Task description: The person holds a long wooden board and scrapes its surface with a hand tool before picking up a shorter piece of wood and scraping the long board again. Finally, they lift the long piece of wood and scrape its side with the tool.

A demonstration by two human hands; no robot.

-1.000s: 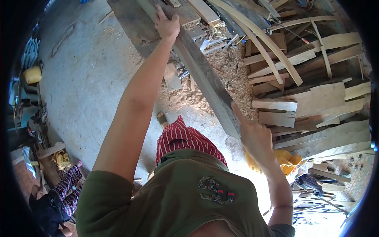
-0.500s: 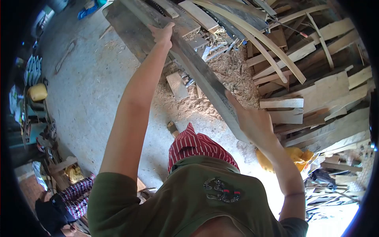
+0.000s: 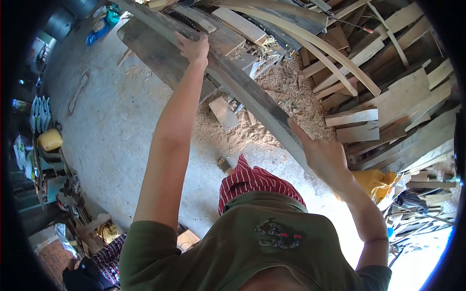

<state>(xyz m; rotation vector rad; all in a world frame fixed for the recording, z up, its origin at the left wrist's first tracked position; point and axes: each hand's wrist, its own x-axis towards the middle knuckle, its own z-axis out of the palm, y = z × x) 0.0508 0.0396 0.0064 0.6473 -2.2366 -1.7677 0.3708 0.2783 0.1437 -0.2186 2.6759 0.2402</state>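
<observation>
A long, thick wooden plank [image 3: 242, 92] slants from the upper left down to the lower right in front of me. My left hand [image 3: 193, 49] grips it toward its far end, with the thumb and fingers around its edge. Near its close end, my right hand [image 3: 324, 154] is wrapped on the plank, the index finger stretched along its top face. The undersides of both grips are hidden. Beneath the far part of the plank lies a broad, dark flat table surface [image 3: 150, 51].
Scrap boards [image 3: 407, 102] are piled on the right, with long curved strips [image 3: 335, 51] above them. Sawdust and shavings [image 3: 291, 87] cover the floor by the bench. A yellow sack [image 3: 374, 183] lies near my right arm; a yellow jerrycan [image 3: 50, 139] stands at left.
The view has shifted slightly, so most of the floor and piles appear a little displaced. Both hands keep their hold on the plank, which stays at much the same slant.
</observation>
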